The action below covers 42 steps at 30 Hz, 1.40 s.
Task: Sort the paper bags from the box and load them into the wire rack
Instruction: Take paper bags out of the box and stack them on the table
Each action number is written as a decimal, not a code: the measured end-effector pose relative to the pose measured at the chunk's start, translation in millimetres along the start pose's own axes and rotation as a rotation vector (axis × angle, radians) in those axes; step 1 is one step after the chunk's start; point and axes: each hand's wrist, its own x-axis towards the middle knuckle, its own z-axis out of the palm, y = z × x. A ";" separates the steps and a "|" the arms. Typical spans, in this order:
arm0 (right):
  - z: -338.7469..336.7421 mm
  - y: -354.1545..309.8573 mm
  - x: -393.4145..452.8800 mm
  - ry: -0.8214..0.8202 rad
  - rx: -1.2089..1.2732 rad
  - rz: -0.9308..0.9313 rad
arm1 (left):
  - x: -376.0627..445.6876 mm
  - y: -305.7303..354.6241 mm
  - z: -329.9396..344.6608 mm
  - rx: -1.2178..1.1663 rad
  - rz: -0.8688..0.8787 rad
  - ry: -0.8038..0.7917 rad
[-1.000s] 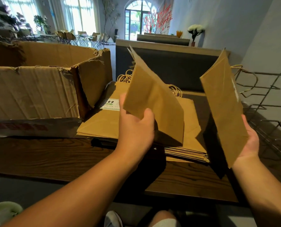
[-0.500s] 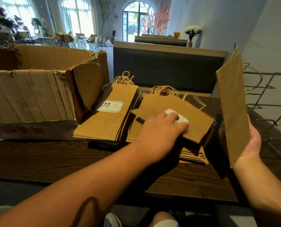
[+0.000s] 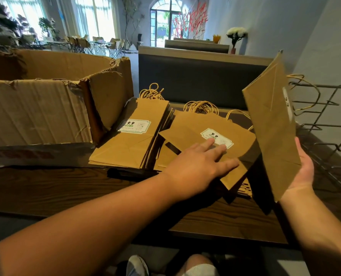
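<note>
Two stacks of flat brown paper bags lie on the dark wooden table. The left stack (image 3: 129,142) sits against the torn cardboard box (image 3: 38,108). On the right stack lies a skewed bag with a white label (image 3: 211,134). My left hand (image 3: 201,164) rests flat on that skewed bag with fingers straight. My right hand (image 3: 303,168) holds another paper bag (image 3: 273,126) upright from underneath, fingers curled behind its lower edge. This bag stands just left of the black wire rack (image 3: 329,124), with its twine handles over the rack wires.
A dark booth backrest (image 3: 197,78) stands behind the table. A grey wall runs along the right behind the rack. The table's front edge (image 3: 225,234) is near my knees. Chairs and plants fill the bright room far back.
My left hand laid its bag down on the right stack and now lies flat on it. My right hand shifted its upright bag slightly toward the rack.
</note>
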 end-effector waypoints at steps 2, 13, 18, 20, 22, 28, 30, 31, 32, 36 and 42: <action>-1.0 0.3 0.6 0.017 -0.006 -0.008 | -0.8 2.6 -9.1 0.013 -0.031 0.033; 2.4 -4.3 -3.2 -0.058 -0.061 -0.015 | 13.7 44.8 -1.5 0.208 -0.240 -0.101; -3.2 -9.9 4.0 -0.114 -0.052 0.052 | 22.2 32.6 2.5 0.151 -0.192 -0.070; -8.6 -6.8 12.8 -0.133 -0.074 0.086 | 23.8 26.0 6.8 0.153 -0.186 -0.102; -17.1 -7.5 17.4 -0.165 -0.017 0.134 | 22.7 20.6 12.3 0.142 -0.193 -0.087; -3.2 -15.7 16.6 -0.076 -0.181 0.097 | 0.7 3.5 19.6 -0.024 -0.237 0.024; 5.7 -17.9 18.4 -0.037 -0.252 0.132 | -12.9 -2.2 24.0 -0.067 -0.241 0.128; 11.4 -19.1 19.9 -0.020 -0.276 0.156 | -20.1 -4.3 27.2 -0.064 -0.217 0.198; 18.0 -19.8 19.9 -0.020 -0.307 0.177 | -27.2 -5.9 30.2 -0.054 -0.186 0.266; 38.5 -16.7 30.7 0.078 -0.531 0.270 | -48.1 -13.0 41.0 -0.016 -0.111 0.463; 67.9 -3.2 29.6 0.122 -0.790 0.259 | -57.4 -12.3 34.0 -0.006 -0.038 0.509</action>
